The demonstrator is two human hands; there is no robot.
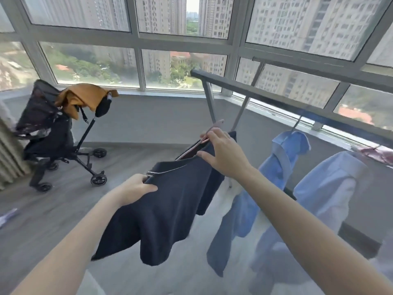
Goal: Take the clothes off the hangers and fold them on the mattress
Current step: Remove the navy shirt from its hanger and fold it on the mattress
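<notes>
A dark navy shirt hangs in mid-air in front of me, partly on a pink hanger. My left hand grips the shirt at the collar edge. My right hand holds the pink hanger near its top, thumb against the shirt's neck opening. Two light blue shirts hang on hangers from the dark drying rack rail on the right. The mattress is not in view.
A black stroller with a mustard cloth draped on it stands at the left by the big windows. A pink-and-white garment lies at the far right. Grey wood floor lies between the stroller and the rack.
</notes>
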